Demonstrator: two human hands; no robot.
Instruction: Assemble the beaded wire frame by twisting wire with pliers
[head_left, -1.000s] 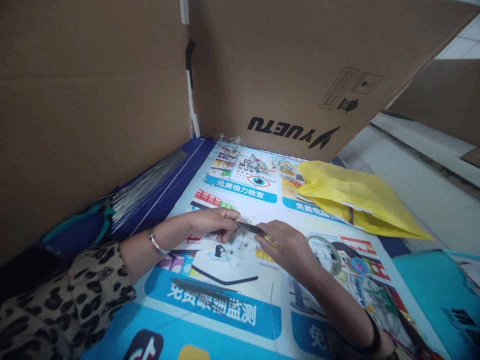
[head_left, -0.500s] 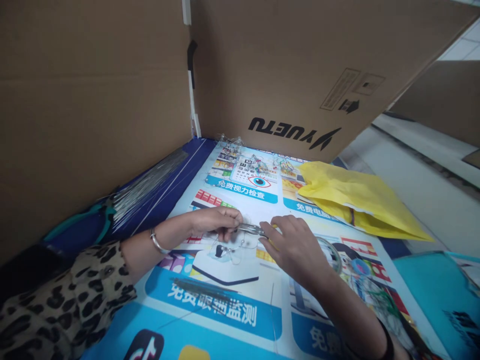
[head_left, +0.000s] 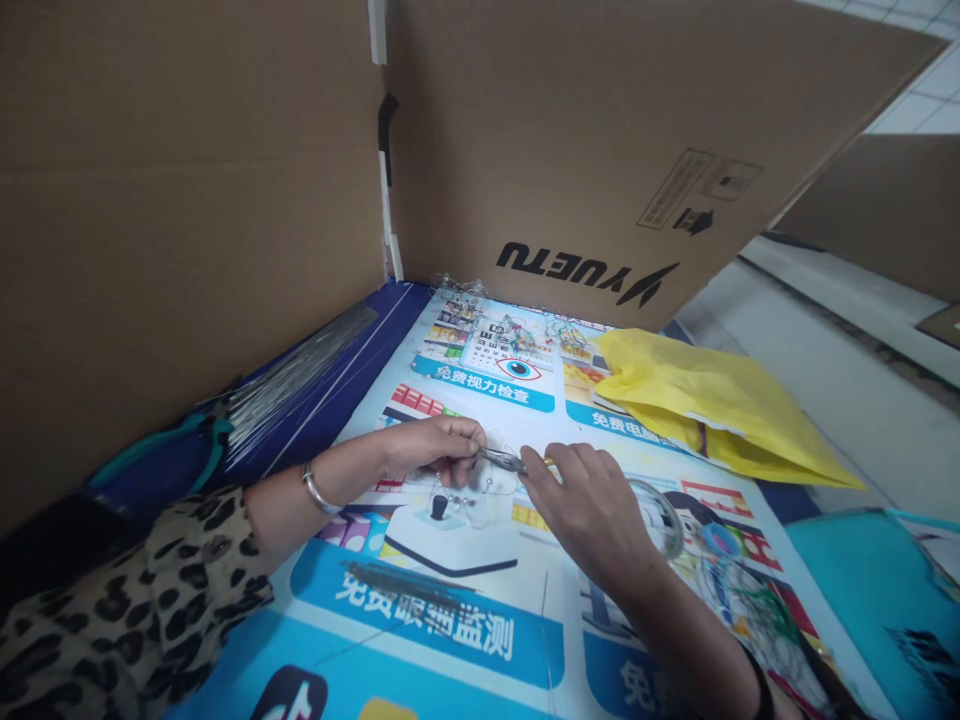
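Note:
My right hand [head_left: 589,505] is closed around pliers [head_left: 504,460], whose metal jaws point left and meet the fingertips of my left hand. A bit of yellow handle shows by my right fingers. My left hand [head_left: 442,448] is pinched shut on thin wire at the tips of the jaws; the exact grip point is too small to make out. Below it hangs or lies a loose loop of fine wire with small beads [head_left: 466,508]. Nearer me, a bundle of thin straight wires [head_left: 412,580] rests on the printed sheet [head_left: 360,625].
Cardboard walls [head_left: 570,140] stand at the left and back. Long wires [head_left: 300,375] lie along the left wall. Tangled wire pieces [head_left: 517,330] lie at the back. To the right are a yellow bag [head_left: 720,395], a clear ring-shaped coil [head_left: 675,530], coloured wires [head_left: 750,600] and a teal pouch [head_left: 862,590].
The view has shifted slightly. The fingers of my right hand have closed further around the pliers, and the jaws stay at my left fingertips. My left hand has hardly moved.

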